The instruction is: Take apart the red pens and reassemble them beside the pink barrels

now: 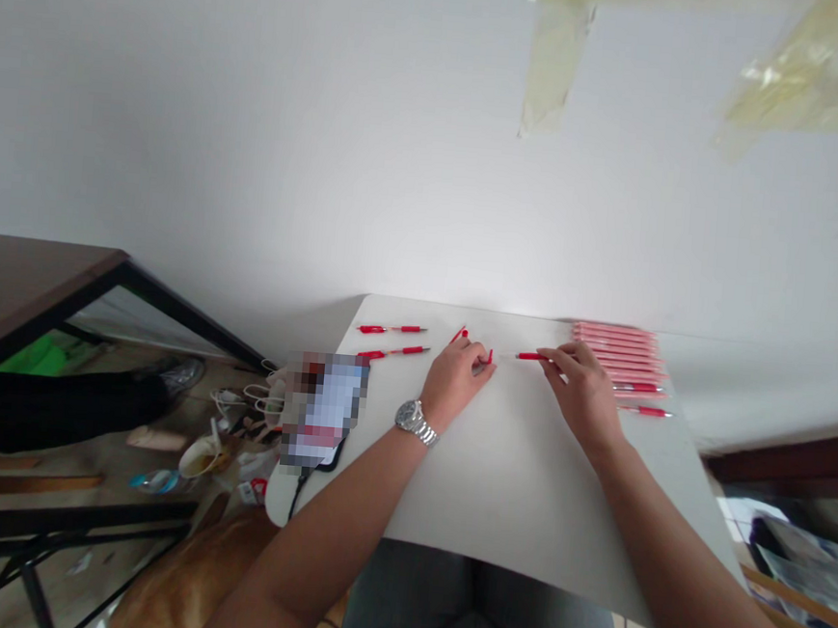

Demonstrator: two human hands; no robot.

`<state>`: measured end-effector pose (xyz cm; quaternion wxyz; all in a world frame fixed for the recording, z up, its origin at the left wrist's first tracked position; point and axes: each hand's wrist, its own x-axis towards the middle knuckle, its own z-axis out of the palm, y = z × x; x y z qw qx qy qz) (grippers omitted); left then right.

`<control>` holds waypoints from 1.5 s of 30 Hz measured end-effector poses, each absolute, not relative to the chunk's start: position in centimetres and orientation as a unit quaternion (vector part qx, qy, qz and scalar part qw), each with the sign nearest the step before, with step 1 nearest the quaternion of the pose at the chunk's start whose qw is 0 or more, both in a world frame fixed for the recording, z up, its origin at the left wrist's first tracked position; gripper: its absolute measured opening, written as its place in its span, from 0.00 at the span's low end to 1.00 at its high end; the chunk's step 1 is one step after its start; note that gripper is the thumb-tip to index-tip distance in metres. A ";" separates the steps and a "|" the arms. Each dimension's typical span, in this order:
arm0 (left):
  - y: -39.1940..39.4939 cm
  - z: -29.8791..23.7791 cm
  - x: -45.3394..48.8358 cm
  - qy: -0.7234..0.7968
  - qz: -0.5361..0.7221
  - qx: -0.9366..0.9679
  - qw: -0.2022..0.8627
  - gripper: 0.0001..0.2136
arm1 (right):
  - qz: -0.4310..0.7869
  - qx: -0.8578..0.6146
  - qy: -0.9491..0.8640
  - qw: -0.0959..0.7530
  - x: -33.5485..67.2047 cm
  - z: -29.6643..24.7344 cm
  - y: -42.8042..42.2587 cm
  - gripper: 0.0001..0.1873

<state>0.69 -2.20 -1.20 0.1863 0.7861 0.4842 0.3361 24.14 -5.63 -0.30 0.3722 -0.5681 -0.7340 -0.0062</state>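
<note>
My left hand point(453, 380), with a metal watch at the wrist, pinches a small red pen part point(490, 356) near the table's far side. Just beyond its knuckles shows another red pen piece point(459, 334), partly hidden by the hand. My right hand point(579, 377) has its fingers closed on a red pen barrel point(530, 356) with a clear tip pointing left. A narrow gap separates the two pieces. To the left lie a red pen point(392, 329) and a second red pen point(394, 352). A row of pink refills or pens point(624, 345) lies beyond my right hand.
One red pen point(645, 410) rests right of my right wrist. A phone point(328, 413) with a cable is at the white table's point(492, 494) left edge. The wall point(431, 160) stands directly behind. Below left are a dog's tan back point(195, 577) and floor clutter.
</note>
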 end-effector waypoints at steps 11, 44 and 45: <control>-2.2 -1.1 0.7 0.479 0.336 0.788 0.192 0.04 | -0.013 -0.563 -0.736 0.375 24.2 0.3 -5.9 0.15; -2.3 -0.8 0.7 0.479 0.331 0.790 0.191 0.05 | 0.056 -0.577 -0.699 0.418 23.6 -0.4 -6.0 0.14; -2.3 -0.7 0.7 0.479 0.330 0.791 0.188 0.05 | 0.058 -0.580 -0.697 0.419 23.5 -0.4 -6.0 0.15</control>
